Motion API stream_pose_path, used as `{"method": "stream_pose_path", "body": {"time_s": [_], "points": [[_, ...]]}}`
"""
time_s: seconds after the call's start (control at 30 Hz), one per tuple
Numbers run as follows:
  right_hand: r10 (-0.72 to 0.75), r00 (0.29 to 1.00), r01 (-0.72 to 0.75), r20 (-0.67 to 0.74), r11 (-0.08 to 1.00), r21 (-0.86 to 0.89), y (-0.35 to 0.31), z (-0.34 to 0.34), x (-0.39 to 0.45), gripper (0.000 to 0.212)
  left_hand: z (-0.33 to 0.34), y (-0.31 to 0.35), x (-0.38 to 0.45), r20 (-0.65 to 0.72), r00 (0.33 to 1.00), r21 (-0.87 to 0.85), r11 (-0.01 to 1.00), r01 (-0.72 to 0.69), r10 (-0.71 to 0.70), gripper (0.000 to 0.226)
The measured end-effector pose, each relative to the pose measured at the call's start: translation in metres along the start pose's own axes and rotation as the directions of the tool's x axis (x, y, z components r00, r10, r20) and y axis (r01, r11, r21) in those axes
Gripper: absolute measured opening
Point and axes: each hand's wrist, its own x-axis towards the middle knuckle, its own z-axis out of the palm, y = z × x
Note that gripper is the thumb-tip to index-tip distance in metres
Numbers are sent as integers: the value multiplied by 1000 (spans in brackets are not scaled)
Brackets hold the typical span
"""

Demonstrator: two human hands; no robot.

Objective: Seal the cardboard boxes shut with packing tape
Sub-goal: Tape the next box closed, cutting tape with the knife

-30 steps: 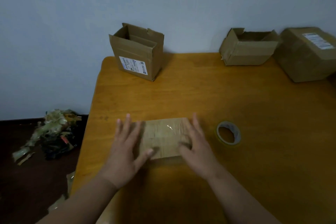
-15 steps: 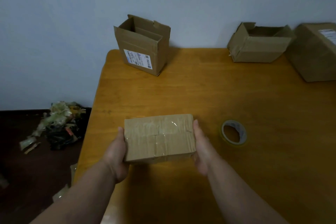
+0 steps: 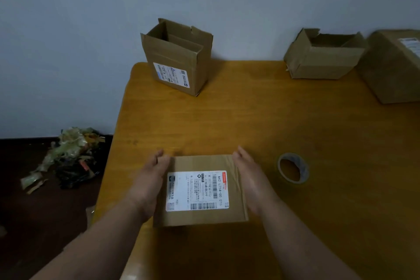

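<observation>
Near the worktop's front-left edge, the small box sat label-up between both hands — the left hand and right hand pressed flat-fingered against its opposite sides, apart, curled round nothing. The tape roll lay just right of it. Judging by this, even pressure from both palms should steady the turn — then check every seam before taping.
</observation>
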Motion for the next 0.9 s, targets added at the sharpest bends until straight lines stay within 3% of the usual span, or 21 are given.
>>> {"method": "stream_pose_path", "body": {"time_s": [0.1,0.2,0.33,0.4,0.47,0.5,0.57,0.63,0.67,0.7,0.73,0.77,0.8,0.83,0.9], "points": [[61,995,-70,-77,989,-130,17,6,5,61,-2,-15,6,-125,985,208,968,139,-115,39],[85,994,-91,-73,992,-83,18,5,11,47,0,-9,2,-120,981,162,972,169,-150,36],[-19,998,35,-60,959,283,0,-9,4,12,-6,18,-7,-71,997,-81,996,-28,22,28],[-172,974,209,-151,936,282,-10,-13,0,7,-11,34,-6,-107,980,-183,966,-185,167,28],[-289,932,298,-218,954,10,-12,-7,-3,10,-12,37,-2,-79,965,-39,966,-254,251,26],[-339,922,301,-186,931,-205,-9,0,-7,25,-12,32,0,-28,969,74,967,-244,246,28],[-350,936,289,-31,818,-497,0,11,-13,58,-11,17,2,99,974,209,953,-220,203,33],[-357,933,298,40,709,-639,1,14,-16,65,-12,7,2,142,963,248,933,-260,230,42],[-377,925,281,46,601,-749,-3,14,-19,63,-12,5,4,124,949,334,889,-315,289,51],[-417,907,263,63,443,-857,-4,15,-19,62,-14,2,7,112,930,517,778,-356,351,63],[-474,873,274,113,288,-918,-7,18,-21,61,-12,0,5,134,890,748,544,-379,436,68],[-509,839,320,190,181,-930,-8,23,-24,60,-9,-5,2,228,819,885,238,-400,527,65],[-506,818,374,274,106,-921,-10,29,-27,60,-6,-10,-1,365,744,899,-6,-437,559,60],[-474,811,414,344,48,-909,-10,34,-30,62,-3,-13,-2,467,706,876,-168,-453,532,64],[-398,822,429,407,-36,-903,-9,37,-29,72,0,-13,-3,543,708,839,-318,-441,452,76]]}}
